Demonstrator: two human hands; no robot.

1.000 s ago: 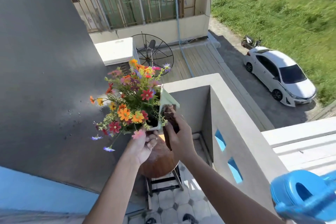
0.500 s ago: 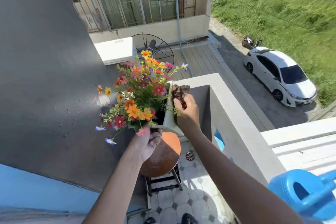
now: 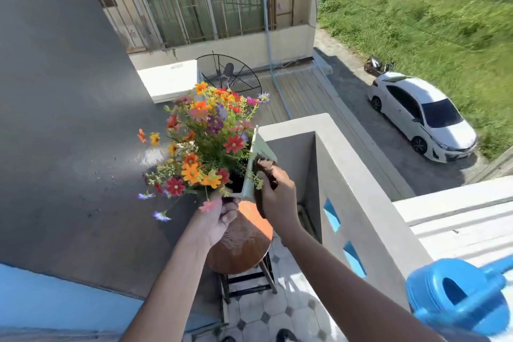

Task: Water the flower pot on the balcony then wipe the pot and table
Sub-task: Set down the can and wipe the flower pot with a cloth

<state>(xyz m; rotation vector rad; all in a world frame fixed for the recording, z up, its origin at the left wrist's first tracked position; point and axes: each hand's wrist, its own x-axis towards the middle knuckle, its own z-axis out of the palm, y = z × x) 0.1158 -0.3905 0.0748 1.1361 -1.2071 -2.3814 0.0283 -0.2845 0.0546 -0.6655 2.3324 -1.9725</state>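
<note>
Watering can: one blue watering can [image 3: 458, 294] sits nearest me at the right edge, on the parapet [image 3: 361, 194], untouched by either hand, so I judge the watering done.
Bench: one round brown bench [image 3: 244, 247] stands below my hands, its top bare and wet-looking; I judge it not yet wiped.
Left hand: my left hand [image 3: 222, 219] is clenched under the near corner of the flower pot [image 3: 254, 164], carrying it clear above the bench.
Right hand: my right hand [image 3: 277, 194] grips one dark brown cloth [image 3: 266, 168] and presses it against the pot's right face.
What changed: a second ago the cloth sat low on that face, half a second ago up at the rim, and now it is down at mid-face; the pot is tilted differently too. I read this as up-and-down wiping strokes under way.
Flowers: one mixed bunch [image 3: 205, 141], orange, red, purple, leans left out of the pot.
Far: one white car [image 3: 422, 116] is parked on the lane below.
</note>
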